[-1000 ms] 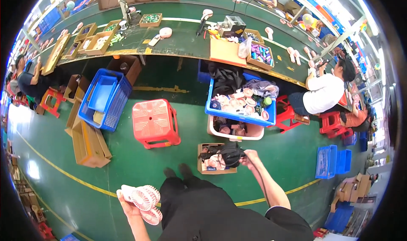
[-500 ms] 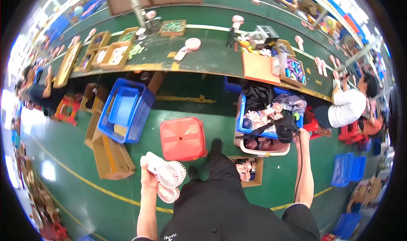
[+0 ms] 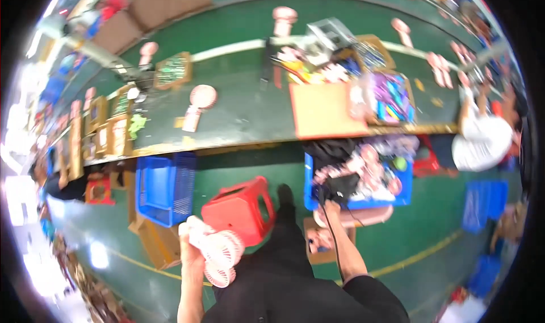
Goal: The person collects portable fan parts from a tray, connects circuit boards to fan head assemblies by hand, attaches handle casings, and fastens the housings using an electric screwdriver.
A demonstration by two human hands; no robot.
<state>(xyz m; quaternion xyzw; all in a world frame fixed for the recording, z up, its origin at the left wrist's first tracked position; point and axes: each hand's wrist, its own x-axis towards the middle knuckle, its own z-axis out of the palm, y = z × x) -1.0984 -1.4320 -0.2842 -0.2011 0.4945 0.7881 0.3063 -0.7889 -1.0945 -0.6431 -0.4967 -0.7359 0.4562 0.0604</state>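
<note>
A long green surface (image 3: 244, 113) runs across the far side. Below its near edge, a blue crate (image 3: 404, 195) on the right holds pink fan parts and dark cloth, while a blue basket (image 3: 184, 198) on the left appears to hold a smaller tray. Nearer are a red stool (image 3: 227, 212) and, partly under the crate, a pale pink tub (image 3: 372, 216) whose contents are hidden. A cardboard box (image 3: 326, 259) in front of it holds pink pieces. Near left, the left hand (image 3: 193, 260) has its fingers curled round pink fans (image 3: 227, 249), at least two bunched together; they look light, stiff and rather smooth, with thin grilles that could crack, so the handles seem the safest hold. At the crate's near side, the right hand (image 3: 331, 210) has its fingers closed on a black bundle (image 3: 342, 187), probably soft and floppy, best gathered whole; blur hides whether it touches the parts. A dark cord (image 3: 336, 249) trails along that forearm.
</note>
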